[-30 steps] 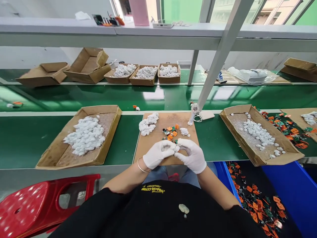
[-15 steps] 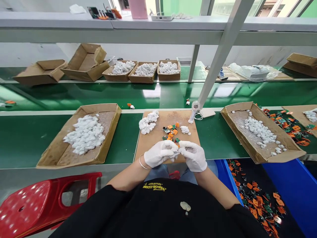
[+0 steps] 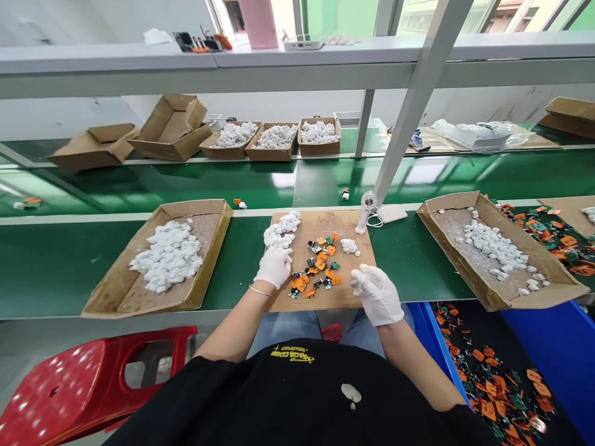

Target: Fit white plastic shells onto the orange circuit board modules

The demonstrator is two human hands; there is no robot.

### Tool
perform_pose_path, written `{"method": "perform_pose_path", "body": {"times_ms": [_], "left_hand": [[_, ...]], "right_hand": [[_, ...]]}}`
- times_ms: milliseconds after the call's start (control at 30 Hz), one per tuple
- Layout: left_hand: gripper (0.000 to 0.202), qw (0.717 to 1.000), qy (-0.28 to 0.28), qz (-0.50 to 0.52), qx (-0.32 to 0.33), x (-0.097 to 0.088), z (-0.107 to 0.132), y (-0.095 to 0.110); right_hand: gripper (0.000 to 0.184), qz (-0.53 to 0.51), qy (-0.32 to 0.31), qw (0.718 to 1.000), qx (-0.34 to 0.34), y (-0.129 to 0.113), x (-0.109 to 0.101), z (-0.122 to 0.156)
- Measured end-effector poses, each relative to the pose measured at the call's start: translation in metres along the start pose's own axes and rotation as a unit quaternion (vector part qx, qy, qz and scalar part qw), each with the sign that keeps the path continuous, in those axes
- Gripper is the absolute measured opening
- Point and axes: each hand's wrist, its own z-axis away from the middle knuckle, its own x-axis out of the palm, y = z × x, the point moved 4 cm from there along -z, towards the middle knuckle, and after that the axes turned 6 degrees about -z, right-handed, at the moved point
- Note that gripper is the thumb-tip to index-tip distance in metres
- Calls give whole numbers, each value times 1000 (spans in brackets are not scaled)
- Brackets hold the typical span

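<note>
Both my hands wear white gloves over a flat cardboard sheet (image 3: 325, 296) on the green bench. My left hand (image 3: 274, 266) rests with curled fingers at the near end of a pile of white plastic parts (image 3: 280, 230); what its fingers hold is hidden. My right hand (image 3: 377, 293) hovers at the sheet's right edge, its fingers loosely bent and apart, nothing seen in it. Between the hands lie several small orange and green parts (image 3: 316, 266). A smaller clump of white parts (image 3: 348, 246) sits further back.
A cardboard tray (image 3: 214, 263) of white parts lies to the left, another tray (image 3: 483, 296) to the right. A small white fan (image 3: 367, 207) stands behind the sheet. A blue bin (image 3: 548, 353) of orange parts sits low right, a red stool (image 3: 83, 384) low left. Boxes line the far bench.
My hands were pressed together near the sheet's front edge. They have come apart: the left went forward to the white pile, the right drew out to the right.
</note>
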Motion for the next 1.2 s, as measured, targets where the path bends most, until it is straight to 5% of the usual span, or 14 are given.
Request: {"method": "perform_pose_path", "body": {"times_ms": [200, 333, 500, 767, 900, 1033, 1200], "left_hand": [[48, 996, -48, -56, 52, 8, -29, 26], [33, 993, -99, -40, 59, 22, -63, 45], [21, 996, -77, 29, 36, 23, -72, 49], [19, 966, 17, 260, -8, -18, -30, 46], [27, 927, -53, 371, 1, -30, 7, 63], [36, 850, -180, 493, 41, -39, 38, 86], [31, 812, -279, 507, 82, -42, 60, 107]], "right_hand": [[48, 5, -70, 997, 22, 0, 8, 5], [49, -39, -128, 990, 43, -2, 15, 14], [44, -76, -169, 982, 46, -11, 19, 26], [34, -63, -209, 970, 104, -25, 29, 36], [28, -46, -218, 965, 136, -35, 35, 39], [27, -45, -233, 964, 123, -41, 34, 40], [52, -58, -249, 961, 102, -39, 28, 40]]}}
